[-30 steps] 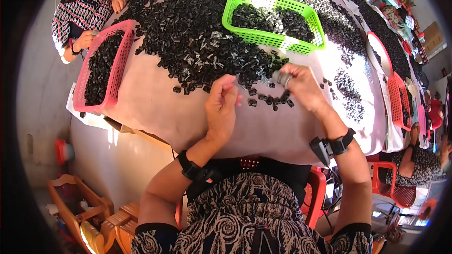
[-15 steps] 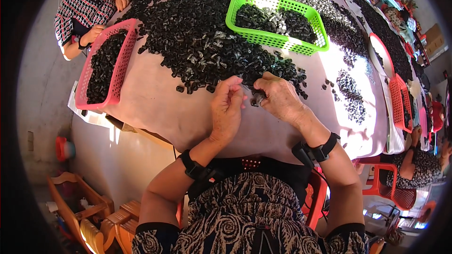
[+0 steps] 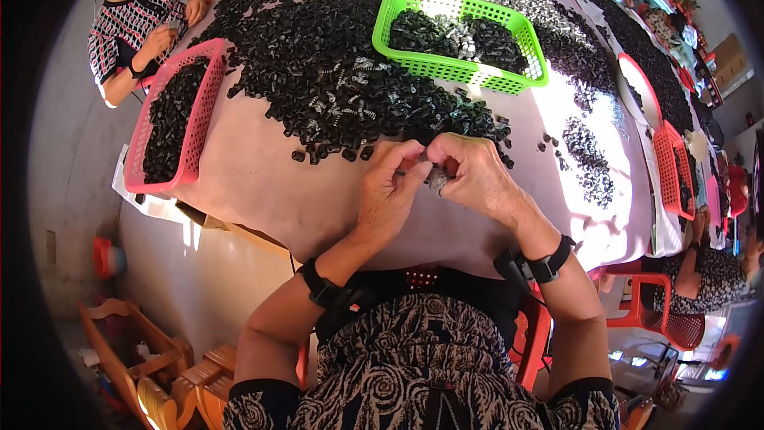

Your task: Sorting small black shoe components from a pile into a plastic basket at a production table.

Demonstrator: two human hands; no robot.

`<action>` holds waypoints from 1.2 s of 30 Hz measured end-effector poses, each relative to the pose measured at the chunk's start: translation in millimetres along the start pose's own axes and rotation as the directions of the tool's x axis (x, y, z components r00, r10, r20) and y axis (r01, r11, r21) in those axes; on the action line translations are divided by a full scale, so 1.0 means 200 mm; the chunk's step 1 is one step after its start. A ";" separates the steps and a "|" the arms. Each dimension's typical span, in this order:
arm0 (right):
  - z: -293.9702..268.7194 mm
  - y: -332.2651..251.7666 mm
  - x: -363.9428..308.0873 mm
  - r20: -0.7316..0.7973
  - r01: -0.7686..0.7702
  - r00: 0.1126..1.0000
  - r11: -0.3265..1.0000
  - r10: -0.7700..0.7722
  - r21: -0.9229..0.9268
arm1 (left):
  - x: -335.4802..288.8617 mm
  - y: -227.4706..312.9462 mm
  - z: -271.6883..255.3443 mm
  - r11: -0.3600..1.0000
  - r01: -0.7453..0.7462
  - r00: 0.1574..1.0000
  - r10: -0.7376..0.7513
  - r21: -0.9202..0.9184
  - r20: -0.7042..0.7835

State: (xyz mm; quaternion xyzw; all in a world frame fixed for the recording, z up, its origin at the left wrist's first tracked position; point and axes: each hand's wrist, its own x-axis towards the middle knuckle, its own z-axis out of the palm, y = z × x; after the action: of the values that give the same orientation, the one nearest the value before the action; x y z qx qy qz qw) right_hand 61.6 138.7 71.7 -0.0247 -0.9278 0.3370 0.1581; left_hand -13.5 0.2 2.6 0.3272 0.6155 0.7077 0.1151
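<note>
At the near edge of a pile of small black plastic parts (image 3: 318,48), my two hands meet fingertip to fingertip. My left hand (image 3: 390,195) is closed in a pinch of thumb and fingers; what it holds is hidden between the fingertips. Curled beside it, my right hand (image 3: 481,179) has thumb and index finger pressed against the left fingertips. Under its fingers shows a silvery clump (image 3: 437,182) that looks like small springs, held against the palm. Loose metal coil springs (image 3: 342,103) lie on the black parts just beyond my hands.
A green basket (image 3: 461,76) of black parts stands on the pile beyond my right hand. To the left, a pink basket (image 3: 208,103) of parts sits at the table edge near a seated person (image 3: 143,16). Across the right side are a red basket (image 3: 672,171) and more people.
Both hands have drawn slightly back from the pile, and their fingertips have come together. The person at far left has raised a hand from beside the pink basket.
</note>
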 end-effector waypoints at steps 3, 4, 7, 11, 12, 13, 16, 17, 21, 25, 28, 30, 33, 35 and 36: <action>-0.01 -0.06 -0.03 -0.024 0.055 0.998 0.992 -0.053 0.114 | -0.01 0.04 0.00 0.985 0.077 0.990 -0.056 -0.155 0.131; -0.01 -0.06 -0.05 -0.030 0.053 0.998 0.993 -0.050 0.109 | -0.01 0.05 0.00 0.974 0.101 0.986 -0.071 -0.203 0.148; -0.01 -0.09 -0.11 -0.090 -0.010 0.996 0.988 0.025 0.156 | -0.01 0.07 -0.01 0.949 0.204 0.967 -0.158 -0.240 0.199; 0.01 -0.06 -0.18 -0.159 -0.040 0.985 0.990 0.061 0.135 | -0.02 0.07 -0.01 0.957 0.213 0.953 -0.159 -0.195 0.260; 0.01 -0.06 -0.20 -0.168 -0.083 0.979 0.979 0.115 0.187 | -0.02 0.08 -0.01 0.957 0.213 0.952 -0.159 -0.195 0.260; 0.01 -0.04 -0.22 -0.174 -0.125 0.970 0.963 0.170 0.239 | -0.02 0.11 -0.01 0.931 0.317 0.917 -0.253 -0.179 0.309; 0.00 0.05 -0.28 -0.151 -0.163 0.965 0.938 0.217 0.304 | -0.03 0.11 0.00 0.882 0.439 0.847 -0.344 -0.169 0.406; -0.02 0.07 -0.31 -0.150 -0.164 0.965 0.939 0.217 0.303 | -0.03 0.11 0.00 0.869 0.462 0.821 -0.343 -0.177 0.457; -0.12 0.12 -0.35 -0.206 -0.169 0.947 0.927 0.247 0.335 | -0.03 0.08 -0.01 0.843 0.505 0.791 -0.365 -0.186 0.492; -0.19 0.23 -0.35 -0.285 -0.244 0.899 0.921 0.331 0.302 | -0.03 0.07 0.00 0.868 0.397 0.887 -0.280 -0.298 0.368; -0.20 0.23 -0.33 -0.300 -0.261 0.891 0.926 0.340 0.274 | -0.01 0.07 -0.01 0.880 0.350 0.917 -0.253 -0.321 0.308; -0.17 0.21 -0.29 -0.243 -0.253 0.917 0.931 0.318 0.264 | -0.01 0.07 -0.02 0.892 0.331 0.924 -0.239 -0.309 0.300; -0.10 0.22 -0.21 -0.215 -0.168 0.949 0.947 0.230 0.272 | -0.01 0.04 -0.01 0.877 0.305 0.946 -0.235 -0.372 0.223; -0.05 0.24 -0.15 -0.190 -0.104 0.971 0.972 0.145 0.209 | -0.01 0.03 -0.02 0.860 0.299 0.953 -0.244 -0.413 0.182; -0.05 0.22 -0.11 -0.185 -0.101 0.973 0.972 0.141 0.210 | -0.01 0.03 -0.02 0.861 0.297 0.954 -0.245 -0.413 0.175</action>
State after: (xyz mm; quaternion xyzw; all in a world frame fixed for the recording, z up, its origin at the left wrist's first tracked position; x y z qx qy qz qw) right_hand 83.2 175.2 44.9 -0.0991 -0.8657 0.4331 0.2308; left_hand -13.0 -5.3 7.4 0.2438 0.4741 0.7835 0.3192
